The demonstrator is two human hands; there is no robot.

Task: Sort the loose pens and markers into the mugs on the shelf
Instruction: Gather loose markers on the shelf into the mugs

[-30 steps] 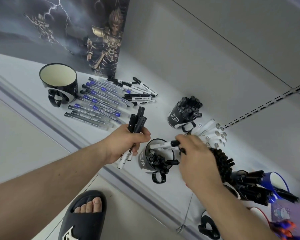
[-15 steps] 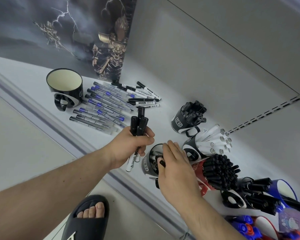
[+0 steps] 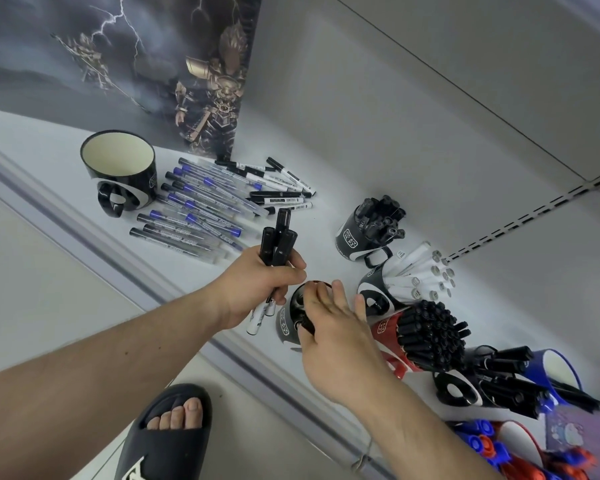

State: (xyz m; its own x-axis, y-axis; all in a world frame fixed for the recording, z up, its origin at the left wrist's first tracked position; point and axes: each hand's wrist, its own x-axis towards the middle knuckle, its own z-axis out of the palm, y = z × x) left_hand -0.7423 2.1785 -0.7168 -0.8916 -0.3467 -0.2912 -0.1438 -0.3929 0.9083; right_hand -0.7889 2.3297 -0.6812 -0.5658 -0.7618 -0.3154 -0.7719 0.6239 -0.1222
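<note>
Markers [image 3: 277,242] stay bunched in my left hand [image 3: 257,289], fingers curled round them; my right hand [image 3: 333,327], fingers spread, covers the mug [image 3: 291,323] at six o'clock. Next, I judge: feed another in.

Bundle of markers [image 3: 277,245] in my left hand [image 3: 257,289]: black caps up, white barrels projecting below my fist. Black mug [image 3: 293,320] at the shelf's front edge, mouth partly covered by my right hand [image 3: 329,327], whose fingers reach into it. Loose pens [image 3: 194,209], clear barrels with blue and black ends, lie in a slanted row on the shelf beside an empty black mug [image 3: 122,171]; loose black-and-white markers [image 3: 281,188] lie just behind them. Filled mugs stand to the right: black caps [image 3: 378,220], white barrels [image 3: 416,278], red mug of black caps [image 3: 426,334].
</note>
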